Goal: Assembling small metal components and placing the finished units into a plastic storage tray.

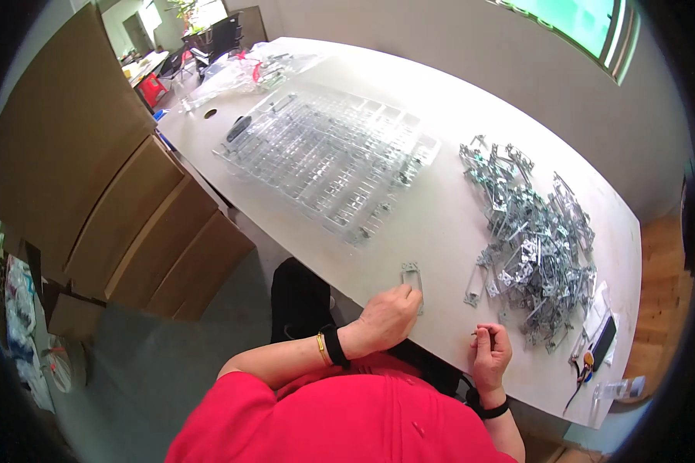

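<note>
While the left hand curls its fingers over a rectangular metal bracket on the table, grip itself hidden, the right hand pinches, fingertips together, on a thin piece, barely visible. Best, I'd judge: bracket flat, lightly steadied, apart from the tangled bracket heap.

Light by the green-tinted window bleaches the far white tabletop; heaped metal brackets glint. Fisheye distortion bows the brown cardboard, with black vignetting around.
</note>
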A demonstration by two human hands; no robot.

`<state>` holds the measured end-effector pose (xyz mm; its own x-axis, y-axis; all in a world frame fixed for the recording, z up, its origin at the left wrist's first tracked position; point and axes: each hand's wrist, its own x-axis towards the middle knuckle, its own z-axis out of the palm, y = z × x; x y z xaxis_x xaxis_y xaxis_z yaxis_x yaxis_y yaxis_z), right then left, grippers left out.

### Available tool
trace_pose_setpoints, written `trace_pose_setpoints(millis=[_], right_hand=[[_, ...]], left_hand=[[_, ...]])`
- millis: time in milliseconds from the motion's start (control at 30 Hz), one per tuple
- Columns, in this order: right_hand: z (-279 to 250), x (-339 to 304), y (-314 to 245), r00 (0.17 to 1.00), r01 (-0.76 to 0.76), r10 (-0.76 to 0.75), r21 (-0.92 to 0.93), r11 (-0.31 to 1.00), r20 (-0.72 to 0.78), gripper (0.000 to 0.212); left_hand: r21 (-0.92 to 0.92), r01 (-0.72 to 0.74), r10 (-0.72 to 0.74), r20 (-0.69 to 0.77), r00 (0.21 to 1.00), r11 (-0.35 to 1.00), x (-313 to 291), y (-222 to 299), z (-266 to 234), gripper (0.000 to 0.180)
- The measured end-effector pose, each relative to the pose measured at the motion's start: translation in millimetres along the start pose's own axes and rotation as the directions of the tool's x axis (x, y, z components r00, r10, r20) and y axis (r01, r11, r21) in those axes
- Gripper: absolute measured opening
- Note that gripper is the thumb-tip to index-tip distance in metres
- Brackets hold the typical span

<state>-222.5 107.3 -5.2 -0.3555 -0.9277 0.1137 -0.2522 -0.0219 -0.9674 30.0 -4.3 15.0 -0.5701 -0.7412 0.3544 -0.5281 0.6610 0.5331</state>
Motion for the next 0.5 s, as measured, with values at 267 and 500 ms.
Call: trace_pose_setpoints(millis=[267, 500], right_hand=[[-3, 3, -2, 0.996, -0.087, 0.086, 0.029, 0.996, 0.032, 0.008], [-7, 10, -4, 0.993, -0.108, 0.108, 0.002, 0.994, 0.053, 0.009]], left_hand=[[-0.004, 0.063, -0.063, 0.014, 0.998, 0.998, -1, -12, 2, 0.016], [-0.052, -0.012, 0.017, 0.108, 0.994, 0.999, 0, -19, -2, 0.022]])
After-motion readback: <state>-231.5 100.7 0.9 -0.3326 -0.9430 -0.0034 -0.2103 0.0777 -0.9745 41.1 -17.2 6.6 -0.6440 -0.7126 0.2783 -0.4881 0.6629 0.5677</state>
